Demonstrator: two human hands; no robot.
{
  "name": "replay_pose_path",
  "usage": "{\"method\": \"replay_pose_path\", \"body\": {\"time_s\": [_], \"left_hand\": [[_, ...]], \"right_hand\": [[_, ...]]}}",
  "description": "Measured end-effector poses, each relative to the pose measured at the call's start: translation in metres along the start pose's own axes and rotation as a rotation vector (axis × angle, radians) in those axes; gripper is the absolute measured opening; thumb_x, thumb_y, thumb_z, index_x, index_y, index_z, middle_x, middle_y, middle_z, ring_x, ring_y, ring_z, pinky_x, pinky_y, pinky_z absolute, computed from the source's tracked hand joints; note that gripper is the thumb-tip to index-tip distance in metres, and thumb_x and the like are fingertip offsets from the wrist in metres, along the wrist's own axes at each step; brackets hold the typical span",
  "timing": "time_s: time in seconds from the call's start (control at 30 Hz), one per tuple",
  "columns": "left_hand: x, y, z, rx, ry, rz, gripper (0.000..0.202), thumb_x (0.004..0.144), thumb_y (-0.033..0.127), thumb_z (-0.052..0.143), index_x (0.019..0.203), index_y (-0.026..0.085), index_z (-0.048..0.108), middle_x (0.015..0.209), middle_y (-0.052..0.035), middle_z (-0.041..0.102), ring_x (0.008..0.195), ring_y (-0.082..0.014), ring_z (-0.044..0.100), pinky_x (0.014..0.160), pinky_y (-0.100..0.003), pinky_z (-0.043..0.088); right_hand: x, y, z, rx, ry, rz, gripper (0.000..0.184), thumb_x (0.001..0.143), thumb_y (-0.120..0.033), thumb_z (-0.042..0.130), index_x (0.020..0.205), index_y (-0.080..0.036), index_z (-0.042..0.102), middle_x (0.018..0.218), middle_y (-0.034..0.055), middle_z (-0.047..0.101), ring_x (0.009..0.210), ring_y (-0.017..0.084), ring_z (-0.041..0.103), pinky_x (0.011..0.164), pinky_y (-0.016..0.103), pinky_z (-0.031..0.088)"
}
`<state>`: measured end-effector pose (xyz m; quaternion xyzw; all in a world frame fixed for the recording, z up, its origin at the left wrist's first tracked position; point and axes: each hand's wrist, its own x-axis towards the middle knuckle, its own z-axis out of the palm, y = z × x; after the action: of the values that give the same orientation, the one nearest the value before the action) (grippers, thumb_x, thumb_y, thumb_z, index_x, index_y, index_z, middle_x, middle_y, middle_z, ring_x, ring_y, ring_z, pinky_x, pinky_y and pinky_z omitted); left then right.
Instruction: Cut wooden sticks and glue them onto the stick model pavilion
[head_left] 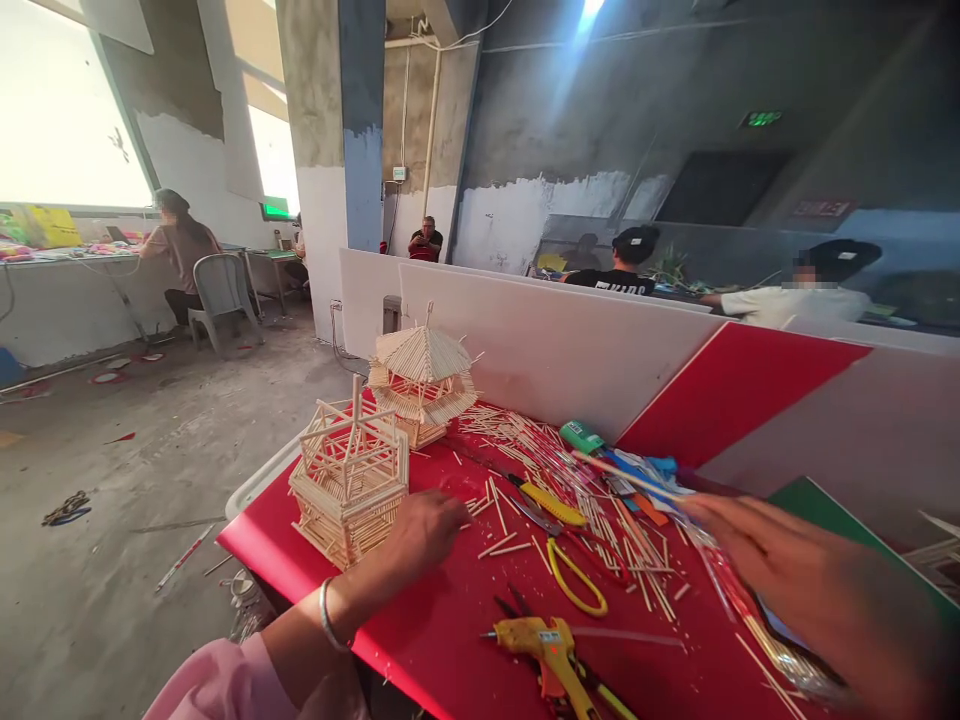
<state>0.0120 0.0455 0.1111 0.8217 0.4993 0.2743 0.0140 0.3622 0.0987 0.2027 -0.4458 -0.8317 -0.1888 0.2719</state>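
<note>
My right hand, blurred by motion, pinches one thin wooden stick that points left over the table. Beside a six-sided frame model built of wooden sticks, my left hand hovers low over the red tabletop; its fingers are bent away and smeared, and whether it touches the model I cannot tell. Behind stands a second stick model, a pavilion with a tiered roof. A yellow glue gun lies in front, with a clear glue stick in it. Scissors with yellow handles rest between my hands.
Loose wooden sticks cover the table's back and middle, near yellow-handled pliers and plastic packets. A white and red partition closes the far edge. Several people sit beyond, and a grey chair stands on the left.
</note>
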Motion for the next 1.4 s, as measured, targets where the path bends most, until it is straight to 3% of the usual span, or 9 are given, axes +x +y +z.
{"method": "replay_pose_path", "body": {"time_s": [0.13, 0.23, 0.37, 0.5, 0.67, 0.8, 1.07, 1.27, 1.4], "left_hand": [[-0.018, 0.028, -0.049, -0.135, 0.015, 0.267, 0.013, 0.086, 0.024, 0.062, 0.096, 0.020, 0.070, 0.127, -0.0123, 0.063, 0.114, -0.0280, 0.059, 0.091, -0.042, 0.050], [-0.031, 0.032, -0.093, -0.468, 0.238, 0.274, 0.015, 0.091, 0.020, 0.059, 0.098, 0.022, 0.071, 0.097, -0.0060, 0.074, 0.087, -0.0156, 0.068, 0.079, -0.029, 0.056], [-0.032, -0.014, -0.148, -0.395, 0.812, -0.082, 0.013, 0.087, 0.015, 0.064, 0.087, 0.024, 0.074, 0.087, -0.0022, 0.074, 0.085, -0.0143, 0.068, 0.077, -0.029, 0.055], [-0.014, -0.077, -0.177, -0.572, 0.861, -0.273, 0.007, 0.081, 0.023, 0.068, 0.083, 0.022, 0.075, 0.085, -0.0030, 0.075, 0.080, -0.0141, 0.068, 0.072, -0.029, 0.057], [0.006, -0.112, -0.175, -0.735, 0.675, -0.316, 0.013, 0.075, 0.025, 0.071, 0.087, 0.023, 0.076, 0.091, -0.0048, 0.076, 0.083, -0.0158, 0.069, 0.077, -0.033, 0.058], [0.012, -0.120, -0.169, -0.821, 0.601, -0.321, 0.017, 0.075, 0.025, 0.072, 0.092, 0.023, 0.075, 0.095, -0.0050, 0.076, 0.087, -0.0167, 0.070, 0.080, -0.033, 0.059], [-0.010, -0.120, -0.161, -0.790, 0.697, -0.314, 0.019, 0.078, 0.027, 0.072, 0.097, 0.024, 0.074, 0.096, -0.0042, 0.075, 0.083, -0.0143, 0.069, 0.073, -0.027, 0.059], [-0.052, -0.095, -0.157, -0.392, 0.841, -0.226, 0.014, 0.085, 0.023, 0.067, 0.098, 0.024, 0.074, 0.098, -0.0041, 0.072, 0.087, -0.0148, 0.067, 0.077, -0.029, 0.055], [-0.076, -0.076, -0.142, -0.229, 0.924, -0.163, 0.021, 0.085, 0.012, 0.066, 0.100, 0.025, 0.073, 0.095, -0.0025, 0.072, 0.086, -0.0152, 0.067, 0.078, -0.029, 0.054]], "right_hand": [[0.015, -0.046, 0.008, 0.269, 0.138, 0.110, 0.036, 0.093, -0.050, 0.049, 0.102, -0.024, 0.073, 0.095, 0.0087, 0.074, 0.081, 0.021, 0.069, 0.070, 0.032, 0.053], [0.040, -0.112, 0.019, 0.542, 0.105, 0.077, 0.030, 0.093, -0.046, 0.051, 0.096, -0.025, 0.073, 0.090, 0.0045, 0.071, 0.080, 0.018, 0.068, 0.071, 0.029, 0.053], [0.072, -0.179, 0.043, 0.811, 0.065, 0.126, 0.028, 0.092, -0.044, 0.055, 0.092, -0.022, 0.073, 0.081, 0.0038, 0.068, 0.072, 0.016, 0.063, 0.062, 0.026, 0.050], [0.092, -0.218, 0.072, 0.929, 0.099, 0.147, 0.027, 0.091, -0.042, 0.056, 0.088, -0.021, 0.073, 0.083, 0.0046, 0.070, 0.073, 0.016, 0.063, 0.062, 0.027, 0.049], [0.096, -0.242, 0.098, 0.898, 0.187, 0.202, 0.024, 0.090, -0.040, 0.058, 0.088, -0.022, 0.073, 0.086, 0.0045, 0.071, 0.084, 0.019, 0.064, 0.079, 0.033, 0.049], [0.093, -0.246, 0.107, 0.901, 0.171, 0.266, 0.025, 0.090, -0.042, 0.058, 0.090, -0.021, 0.073, 0.086, 0.0045, 0.071, 0.079, 0.018, 0.063, 0.073, 0.031, 0.049], [0.078, -0.252, 0.101, 0.913, 0.121, 0.417, 0.034, 0.089, -0.050, 0.055, 0.093, -0.021, 0.072, 0.086, 0.0052, 0.072, 0.072, 0.017, 0.061, 0.063, 0.027, 0.048], [0.058, -0.238, 0.110, 0.612, -0.064, 0.572, 0.036, 0.090, -0.049, 0.050, 0.097, -0.020, 0.071, 0.083, 0.0069, 0.075, 0.066, 0.020, 0.065, 0.059, 0.028, 0.045], [0.051, -0.228, 0.131, 0.212, -0.454, 0.585, 0.024, 0.092, -0.028, 0.048, 0.093, -0.019, 0.070, 0.086, 0.0090, 0.076, 0.076, 0.023, 0.070, 0.059, 0.029, 0.041]]}}
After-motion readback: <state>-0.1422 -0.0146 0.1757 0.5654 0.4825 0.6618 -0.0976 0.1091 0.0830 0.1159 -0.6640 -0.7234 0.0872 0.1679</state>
